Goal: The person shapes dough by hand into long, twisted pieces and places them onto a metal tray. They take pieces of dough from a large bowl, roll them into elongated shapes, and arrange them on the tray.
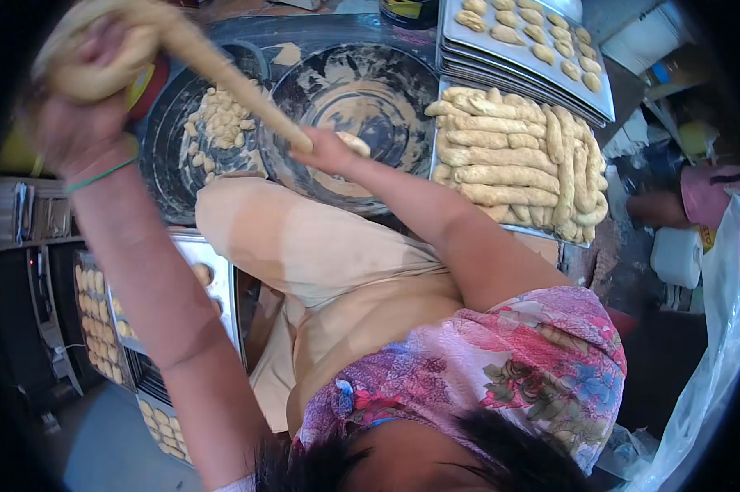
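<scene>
A long dough rope [230, 82] stretches between my two hands. My left hand [99, 61], blurred and raised at the upper left, grips its thick looped part. Over a wide dark floured basin [403, 70], my right hand [327, 152] is closed around the lower end. A short dough piece [354, 145] shows just beyond the right fingers. Small dough pieces [222, 119] lie in a second dark basin [161, 148] to the left.
Right of the basins, a tray [587, 243] holds thick dough ropes [505, 176]. Behind it stands a stack of trays [513, 78] topped with shaped dough. More dough trays [99, 320] stand at the lower left. Part of another person [661, 211] shows at the right.
</scene>
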The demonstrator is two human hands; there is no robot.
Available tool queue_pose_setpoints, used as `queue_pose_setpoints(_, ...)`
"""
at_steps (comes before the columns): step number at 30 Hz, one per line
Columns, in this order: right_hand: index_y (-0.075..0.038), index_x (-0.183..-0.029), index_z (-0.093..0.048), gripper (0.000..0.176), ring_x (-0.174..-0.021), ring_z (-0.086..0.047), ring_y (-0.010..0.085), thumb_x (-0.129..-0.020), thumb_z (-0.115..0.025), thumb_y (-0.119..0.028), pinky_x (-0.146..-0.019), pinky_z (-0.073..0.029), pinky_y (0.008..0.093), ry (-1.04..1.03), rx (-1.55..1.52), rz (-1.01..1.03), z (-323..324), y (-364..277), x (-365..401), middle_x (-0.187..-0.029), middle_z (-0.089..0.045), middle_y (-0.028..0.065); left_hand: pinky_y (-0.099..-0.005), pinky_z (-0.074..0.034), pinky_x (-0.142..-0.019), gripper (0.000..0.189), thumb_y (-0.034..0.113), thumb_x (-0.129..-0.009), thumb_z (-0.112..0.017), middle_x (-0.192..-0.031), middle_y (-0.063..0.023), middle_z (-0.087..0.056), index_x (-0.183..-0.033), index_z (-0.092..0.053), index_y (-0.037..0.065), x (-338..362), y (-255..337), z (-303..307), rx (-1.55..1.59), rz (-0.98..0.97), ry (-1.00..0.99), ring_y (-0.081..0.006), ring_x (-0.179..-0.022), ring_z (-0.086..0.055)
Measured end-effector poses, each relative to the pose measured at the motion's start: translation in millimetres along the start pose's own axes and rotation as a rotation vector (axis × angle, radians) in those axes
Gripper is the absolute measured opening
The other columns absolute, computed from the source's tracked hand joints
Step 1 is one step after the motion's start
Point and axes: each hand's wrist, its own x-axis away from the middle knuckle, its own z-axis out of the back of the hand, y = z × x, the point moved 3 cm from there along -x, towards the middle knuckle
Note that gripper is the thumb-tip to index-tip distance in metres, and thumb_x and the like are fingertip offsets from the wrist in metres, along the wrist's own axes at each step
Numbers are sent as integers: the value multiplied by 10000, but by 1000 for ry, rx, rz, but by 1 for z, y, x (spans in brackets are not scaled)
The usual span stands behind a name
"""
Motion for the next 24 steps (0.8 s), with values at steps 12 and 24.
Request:
queue_pose_setpoints(12,-34,-1005,-587,399,-692,-568,127,-770,-710,-332,-640,-461,281,-422,-287,-373,108,-73,38,-816,-598,26,-216,-350,-585,703,485,-725,-654,-752,-57,-461,-1142,-451,-44,45,107,47,-118,-33,-147,-101,-578,-418)
queue_pose_setpoints(24,-40,-958,-564,328,-962,-535,260,-652,-627,61,-836,-437,327,416,740,-233,357,-114,208,-971,-538,93,-179,-484,-665,1204,505,-612,-766,-1226,-195,-513,-1388,-63,-90,108,-4,-100,-406,231,-387,-82,-637,-579)
